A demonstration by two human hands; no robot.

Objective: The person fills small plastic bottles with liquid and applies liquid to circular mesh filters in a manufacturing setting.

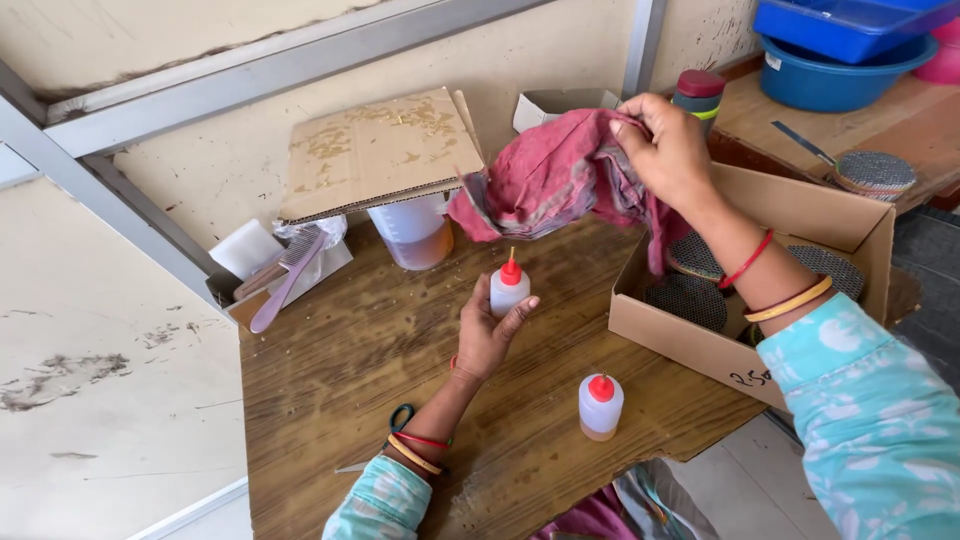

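Squeeze bottle (509, 288), light and soft-walled, stands upright in the left hand (487, 335) grip around its body; right hand (668, 150) pinches a limp red cloth (555, 175).

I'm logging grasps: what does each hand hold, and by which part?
Left hand: small white red-capped squeeze bottle, by its body. Right hand: crumpled pink-red cloth, by its upper edge.

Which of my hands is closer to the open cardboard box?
Right. Your right hand holds the pink cloth just above the cardboard box. Your left hand grips a small red-capped bottle farther left, over the wooden table.
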